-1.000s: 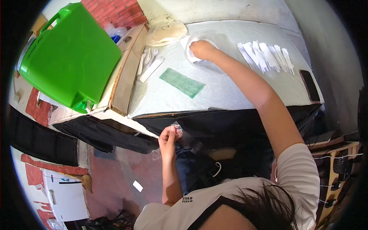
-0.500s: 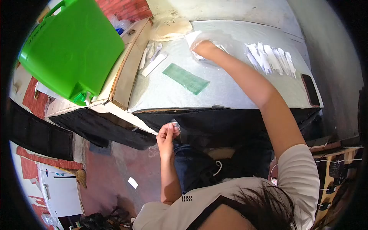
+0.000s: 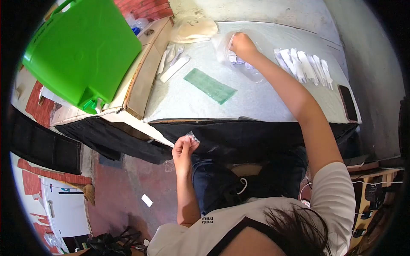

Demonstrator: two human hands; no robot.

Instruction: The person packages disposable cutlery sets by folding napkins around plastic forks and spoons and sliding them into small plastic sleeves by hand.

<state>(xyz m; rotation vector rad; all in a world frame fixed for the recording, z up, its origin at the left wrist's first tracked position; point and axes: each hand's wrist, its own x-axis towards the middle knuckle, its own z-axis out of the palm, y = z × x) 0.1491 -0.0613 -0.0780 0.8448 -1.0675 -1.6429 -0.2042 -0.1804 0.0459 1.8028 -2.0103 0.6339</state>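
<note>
My right hand [image 3: 242, 44] is closed at the upper edge of a clear plastic bag [image 3: 256, 76] lying on the table. White folded pieces show inside the bag, under my wrist. Low in front of the table edge, my left hand [image 3: 183, 146] pinches a small, crumpled, clear plastic wrapper [image 3: 192, 136] between thumb and fingers. A flat green strip [image 3: 209, 86] lies between the two hands on the tabletop. To the right of the bag is a row of several white-wrapped utensils [image 3: 302, 66], some with fork tines showing.
A white fork [image 3: 177, 54] and a long white packet [image 3: 175, 69] lie at the table's left. Behind them sits a bag of round, pale items [image 3: 195, 29]. A phone [image 3: 347, 103] rests near the right edge. A large green jug [image 3: 83, 53] stands on the left counter.
My right hand has moved slightly right and up, from inside the bag to its edge, and the bag's mouth has shifted with it. My left hand still pinches the wrapper, slightly turned.
</note>
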